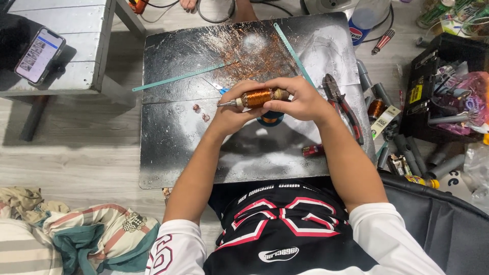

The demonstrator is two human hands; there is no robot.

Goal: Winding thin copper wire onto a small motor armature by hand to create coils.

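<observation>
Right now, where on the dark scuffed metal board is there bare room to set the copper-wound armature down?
Bare patches: the near-left part of the dark metal board, below the long green hacksaw blade, and the near edge left of the small red cylinder. Crowded: the far middle with loose copper wire scraps, the right edge by the red-handled pliers. Both the left hand and right hand hold the copper-wound armature.

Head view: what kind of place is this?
Likely an informal home repair spot on the floor: both hands hold a copper-wound motor armature over a scuffed metal sheet, with pliers and a cluttered toolbox alongside.
</observation>
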